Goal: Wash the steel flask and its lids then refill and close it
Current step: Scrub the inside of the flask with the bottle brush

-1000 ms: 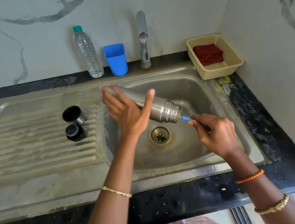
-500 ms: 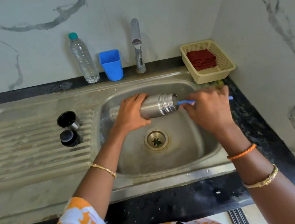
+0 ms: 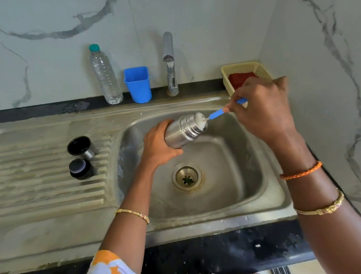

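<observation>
Now the left hand (image 3: 159,146) grips the lower body of the steel flask (image 3: 183,129), fingers curled round it, over the sink (image 3: 239,198) basin. The flask lies tilted, mouth raised and turned toward the right hand (image 3: 260,108). Half a second ago it lay nearly level, mouth pointing right; a second ago the mouth sloped down toward the drain (image 3: 187,177).

The right hand pinches the blue handle of the brush (image 3: 219,112) between thumb and fingertips, the remaining fingers curled. It is now higher and farther back than before, in front of the yellow basket (image 3: 257,68). White bristles or foam sit at the flask mouth; which, cannot tell. Earlier only blue handle showed outside the mouth; now a short pale shaft section is visible between handle and mouth, so the brush is drawn farther out.

To the left of the left hand, well apart, on the ribbed drainboard (image 3: 34,191): the cup lid (image 3: 80,147), open side up, and just in front of it the black stopper (image 3: 80,169). Both in the same places as in the earlier frames.

Behind the hands, on the dark desk (image 3: 35,111) along the wall: clear plastic bottle (image 3: 105,75) with teal cap, blue tumbler (image 3: 137,84) just beside it, then the tap (image 3: 170,65). Red cloth (image 3: 239,79) lies in the basket, partly hidden by the right hand. Unchanged relative to each other; the camera view has shifted down slightly.
</observation>
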Tool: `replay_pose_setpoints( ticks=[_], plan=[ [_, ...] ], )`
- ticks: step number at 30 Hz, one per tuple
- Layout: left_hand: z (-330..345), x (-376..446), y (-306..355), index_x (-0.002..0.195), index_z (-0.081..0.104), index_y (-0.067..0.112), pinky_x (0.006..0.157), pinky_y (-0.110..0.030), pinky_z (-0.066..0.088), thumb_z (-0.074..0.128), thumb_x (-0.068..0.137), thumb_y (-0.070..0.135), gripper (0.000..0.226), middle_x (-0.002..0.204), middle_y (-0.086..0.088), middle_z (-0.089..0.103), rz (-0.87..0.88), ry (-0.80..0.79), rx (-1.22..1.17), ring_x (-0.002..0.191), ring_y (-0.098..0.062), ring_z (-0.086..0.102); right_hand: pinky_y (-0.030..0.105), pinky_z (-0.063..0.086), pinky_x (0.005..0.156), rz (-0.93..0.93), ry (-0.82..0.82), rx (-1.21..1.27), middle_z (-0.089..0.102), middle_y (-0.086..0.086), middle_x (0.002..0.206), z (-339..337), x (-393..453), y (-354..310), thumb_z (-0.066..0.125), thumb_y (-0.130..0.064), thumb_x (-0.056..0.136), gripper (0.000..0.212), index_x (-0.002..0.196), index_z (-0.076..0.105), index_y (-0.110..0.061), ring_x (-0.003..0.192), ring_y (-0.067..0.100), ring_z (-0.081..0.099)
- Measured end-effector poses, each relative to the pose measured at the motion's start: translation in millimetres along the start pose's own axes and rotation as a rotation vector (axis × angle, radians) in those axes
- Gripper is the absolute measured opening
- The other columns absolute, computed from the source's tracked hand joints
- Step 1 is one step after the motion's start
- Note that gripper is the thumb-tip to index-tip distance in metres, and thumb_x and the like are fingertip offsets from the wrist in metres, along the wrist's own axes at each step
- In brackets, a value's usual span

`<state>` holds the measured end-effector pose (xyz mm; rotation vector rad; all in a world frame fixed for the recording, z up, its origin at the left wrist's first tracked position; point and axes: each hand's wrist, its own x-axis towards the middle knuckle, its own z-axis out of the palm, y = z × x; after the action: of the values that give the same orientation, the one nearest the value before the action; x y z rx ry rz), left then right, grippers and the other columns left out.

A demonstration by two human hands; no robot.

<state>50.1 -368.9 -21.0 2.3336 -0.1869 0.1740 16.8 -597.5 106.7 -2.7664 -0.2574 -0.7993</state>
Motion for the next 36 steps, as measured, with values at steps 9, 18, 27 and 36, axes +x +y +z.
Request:
replay_pose_setpoints(
  ticks=[9,18,27,36],
  plan=[
    [5.7,0.9,1.5,0.127,0.053,0.019,0.097,-0.052,0.044,0.088,0.049,0.018,0.085,0.119,-0.002,0.061,-0.025,0.036,-0.024,0.108,-0.023,0.057,0.037,0.02,0.078,-0.076,-0.057,-0.053,0.062,0.003,0.085,15.4,1.7,-2.0,0.071,-0.025,0.079,0.008,0.079,0.073,-0.017,0.087,0.028,0.056],
    [18.6,-9.0,4.4,0.125,0.053,0.021,0.093,-0.049,0.047,0.088,0.05,0.017,0.084,0.115,0.0,0.062,-0.057,0.029,-0.048,0.103,-0.022,0.058,0.039,0.024,0.082,-0.077,-0.123,-0.078,0.062,0.005,0.087,30.5,-1.6,4.4,0.07,-0.026,0.079,0.013,0.081,0.073,-0.014,0.088,0.029,0.054],
    [20.0,-7.4,-8.1,0.125,0.053,0.022,0.097,-0.05,0.042,0.087,0.049,0.017,0.083,0.117,-0.001,0.062,-0.083,0.06,0.011,0.106,-0.023,0.056,0.037,0.021,0.086,-0.044,-0.152,-0.059,0.062,0.001,0.097,35.0,4.2,16.7,0.064,-0.032,0.085,0.014,0.088,0.072,-0.021,0.096,0.024,0.053],
    [20.0,-15.8,-21.3,0.129,0.052,0.021,0.099,-0.041,0.033,0.087,0.053,0.021,0.084,0.122,-0.003,0.06,-0.121,0.031,0.195,0.111,-0.024,0.053,0.043,0.02,0.092,-0.275,-0.306,-0.247,0.066,0.007,0.093,78.5,-20.6,7.6,0.06,-0.023,0.088,0.013,0.094,0.068,-0.014,0.099,0.03,0.057]
  ],
)
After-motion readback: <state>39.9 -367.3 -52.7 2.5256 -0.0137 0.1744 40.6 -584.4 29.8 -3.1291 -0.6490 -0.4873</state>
